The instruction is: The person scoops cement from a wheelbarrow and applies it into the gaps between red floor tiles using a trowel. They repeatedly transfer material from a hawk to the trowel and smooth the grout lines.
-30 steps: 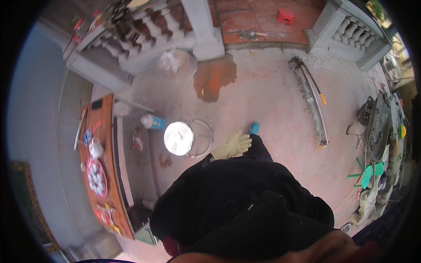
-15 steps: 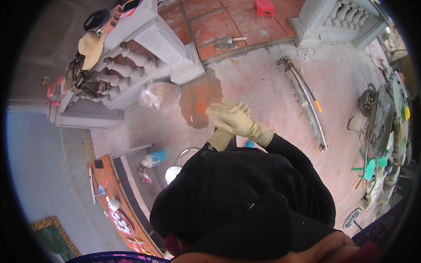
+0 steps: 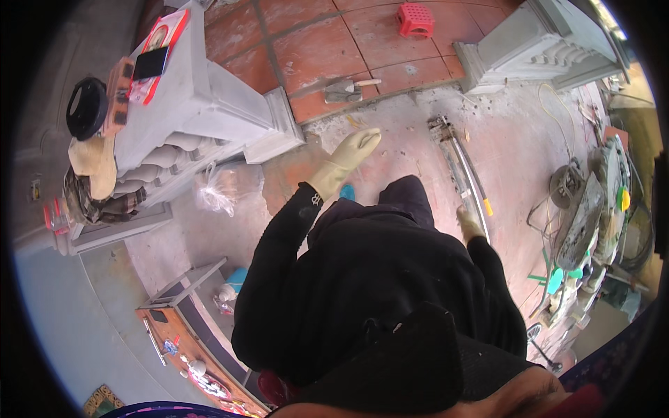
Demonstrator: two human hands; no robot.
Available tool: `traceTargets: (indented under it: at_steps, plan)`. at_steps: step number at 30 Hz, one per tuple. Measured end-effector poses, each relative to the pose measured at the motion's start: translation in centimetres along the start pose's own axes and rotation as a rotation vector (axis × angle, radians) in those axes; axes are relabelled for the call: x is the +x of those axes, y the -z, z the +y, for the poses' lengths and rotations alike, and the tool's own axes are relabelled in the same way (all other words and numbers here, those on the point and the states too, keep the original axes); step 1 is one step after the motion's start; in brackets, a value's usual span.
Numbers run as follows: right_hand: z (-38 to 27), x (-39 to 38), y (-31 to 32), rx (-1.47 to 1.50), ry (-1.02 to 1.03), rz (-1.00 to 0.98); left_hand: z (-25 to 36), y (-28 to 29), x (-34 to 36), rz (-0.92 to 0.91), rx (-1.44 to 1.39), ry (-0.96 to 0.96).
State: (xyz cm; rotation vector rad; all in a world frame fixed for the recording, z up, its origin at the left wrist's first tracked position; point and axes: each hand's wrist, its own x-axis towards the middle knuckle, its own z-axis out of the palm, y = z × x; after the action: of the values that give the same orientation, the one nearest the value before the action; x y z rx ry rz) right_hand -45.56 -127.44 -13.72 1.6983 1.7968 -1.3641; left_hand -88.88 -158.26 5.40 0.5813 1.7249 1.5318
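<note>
Cream rubber gloves cover both my hands. My left hand (image 3: 350, 157) is raised ahead of me, over the floor near the foot of the grey pillar. Its fingers are curled in toward the thumb, with nothing visible in them. My right hand (image 3: 469, 224) hangs low by my right side, next to a long metal bar (image 3: 461, 171) lying on the floor. That hand is blurred and its fingers cannot be made out. A thin tool with a yellow handle (image 3: 487, 207) lies along the bar. A trowel (image 3: 343, 91) rests on the red tiles ahead.
A grey balustrade pillar (image 3: 230, 104) stands at the left, with a phone (image 3: 150, 63) on top. Another pillar (image 3: 505, 59) is at far right, near a red stool (image 3: 415, 19). A plastic bag (image 3: 221, 188) lies left. Cables, a grey trough (image 3: 582, 226) and tools crowd the right.
My hands, pressed together before, have come apart. The left has moved up and forward; the right has dropped to my right side. My body and view have shifted, and a dark trouser leg now shows.
</note>
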Motion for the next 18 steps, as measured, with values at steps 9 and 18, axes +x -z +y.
traceTargets:
  at_steps: [9, 18]
  plan:
    - [-17.1, 7.3, -0.3, -0.094, 0.378, 0.023, -9.4, -2.5, 15.0, -0.457, 0.427, 0.379]
    - [-49.4, 19.8, 7.7, -0.166, 0.702, -0.31, 1.3, -1.7, 26.6, -0.171, 1.033, 0.234]
